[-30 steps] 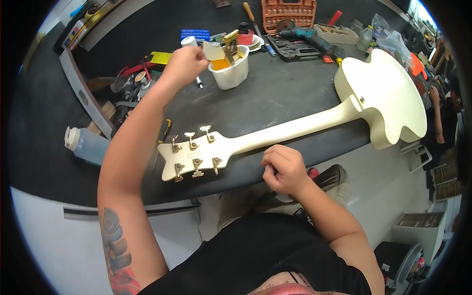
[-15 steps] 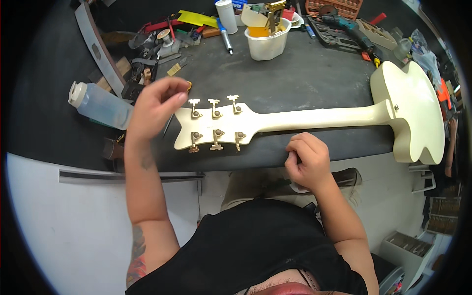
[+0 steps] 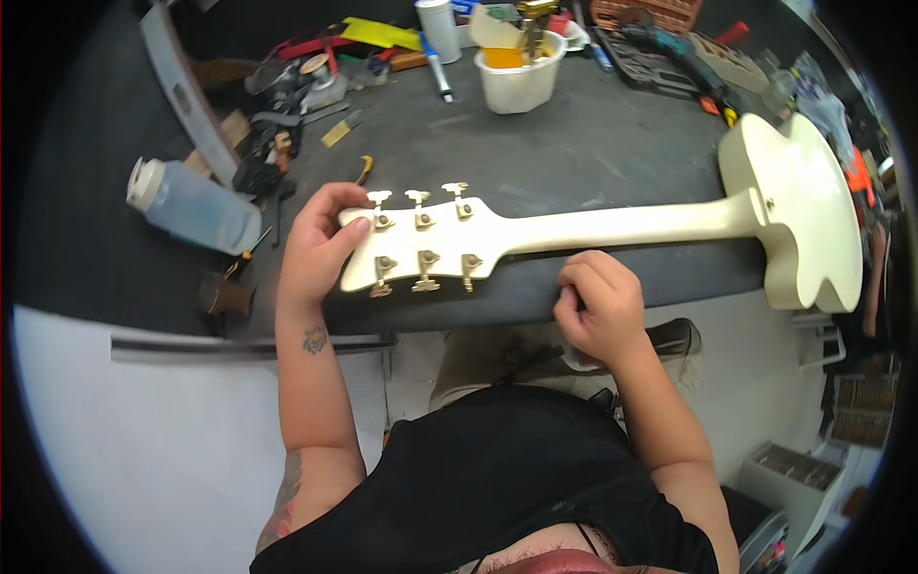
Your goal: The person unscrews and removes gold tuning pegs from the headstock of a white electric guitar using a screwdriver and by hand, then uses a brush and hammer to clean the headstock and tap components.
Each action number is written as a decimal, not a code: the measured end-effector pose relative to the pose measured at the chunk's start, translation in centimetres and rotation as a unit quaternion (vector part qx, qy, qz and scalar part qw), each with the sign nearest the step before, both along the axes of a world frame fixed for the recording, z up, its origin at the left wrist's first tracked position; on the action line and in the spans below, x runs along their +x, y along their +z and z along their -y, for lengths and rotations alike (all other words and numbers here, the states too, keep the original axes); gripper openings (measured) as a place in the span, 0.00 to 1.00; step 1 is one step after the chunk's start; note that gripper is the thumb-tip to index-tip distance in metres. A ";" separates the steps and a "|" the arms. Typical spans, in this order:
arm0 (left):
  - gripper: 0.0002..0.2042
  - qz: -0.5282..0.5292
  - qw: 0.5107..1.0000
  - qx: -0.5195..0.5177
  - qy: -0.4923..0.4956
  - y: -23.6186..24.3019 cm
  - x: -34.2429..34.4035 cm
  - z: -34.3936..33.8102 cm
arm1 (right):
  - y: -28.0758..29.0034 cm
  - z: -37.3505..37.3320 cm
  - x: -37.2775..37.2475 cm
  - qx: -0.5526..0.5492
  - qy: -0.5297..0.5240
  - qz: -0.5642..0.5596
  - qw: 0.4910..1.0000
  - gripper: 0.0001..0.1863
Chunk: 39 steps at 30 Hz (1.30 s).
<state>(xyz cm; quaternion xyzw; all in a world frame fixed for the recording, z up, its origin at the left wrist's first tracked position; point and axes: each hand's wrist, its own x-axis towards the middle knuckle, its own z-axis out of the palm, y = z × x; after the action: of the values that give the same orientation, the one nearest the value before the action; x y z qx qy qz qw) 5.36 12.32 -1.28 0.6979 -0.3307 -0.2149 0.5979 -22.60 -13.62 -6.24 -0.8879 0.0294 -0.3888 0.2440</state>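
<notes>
A cream-white electric guitar [image 3: 622, 227] lies face down across the dark bench, its headstock to the left and its body to the right. Metal tuning machines line both edges of the headstock [image 3: 406, 239], several in all. At the headstock's left end, my left hand [image 3: 320, 239] grips the corner, with the thumb on the back face and the fingers around the far side. My right hand [image 3: 602, 306] is curled closed at the bench's front edge, just below the neck and apart from it. A bit of something whitish shows under its palm; what the fingers hold is hidden.
A translucent water bottle [image 3: 196, 206] lies left of my left hand. Farther back stand a white tub [image 3: 521, 86] with gold metal parts, a white canister [image 3: 440, 31], a blue-and-white pen-like tool [image 3: 435, 67] and a teal power tool [image 3: 684, 57]. Loose hand tools clutter the back left.
My left hand has come down and to the right, from above the headstock's end onto its corner, and taken hold there. The right hand stays curled in nearly the same place.
</notes>
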 end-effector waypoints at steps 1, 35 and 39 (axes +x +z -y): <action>0.14 0.012 0.999 -0.025 0.020 -0.6 -0.2 0.8 | 0.1 0.0 -0.1 0.013 0.006 -0.002 1.000 0.10; 0.19 -0.101 0.984 -0.006 0.144 0.7 -4.9 0.3 | 4.2 18.8 -23.3 0.538 -0.212 0.376 0.724 0.35; 0.21 -0.117 0.985 0.043 0.119 0.6 -5.3 -1.1 | 8.0 16.9 -24.7 0.485 -0.275 0.382 0.737 0.36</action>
<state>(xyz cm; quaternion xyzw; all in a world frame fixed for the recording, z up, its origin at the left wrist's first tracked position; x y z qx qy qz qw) 0.10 13.47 -0.63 0.7274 -0.1637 -0.2370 0.6228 -47.27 -30.47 1.72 -0.3798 0.3610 -0.6782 0.5152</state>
